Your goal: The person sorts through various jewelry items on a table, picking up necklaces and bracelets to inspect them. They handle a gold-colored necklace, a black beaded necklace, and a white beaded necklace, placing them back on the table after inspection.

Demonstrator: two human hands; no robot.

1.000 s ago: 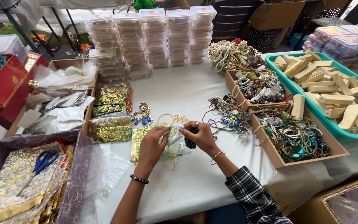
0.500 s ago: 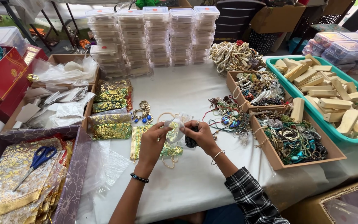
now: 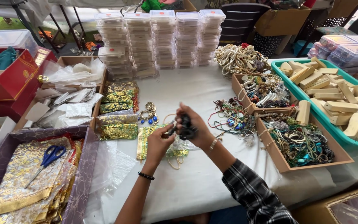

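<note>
A white-clothed desk (image 3: 195,182) is crowded with goods: stacked clear boxes (image 3: 158,37) along its far edge, a teal tray (image 3: 332,132) at right. Near the front edge, both hands' fingers, left hand (image 3: 159,145) and right hand (image 3: 193,126), close around a dark beaded piece (image 3: 186,126).

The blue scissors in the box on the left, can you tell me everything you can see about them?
The scissors have bright blue plastic-looking handles with two finger loops and thin metal blades. They lie flat and shut, handles toward the table, blades pointing down toward the left. They rest on a pile of shiny gold-patterned pouches inside a purple patterned box. Neither hand touches them.
</note>
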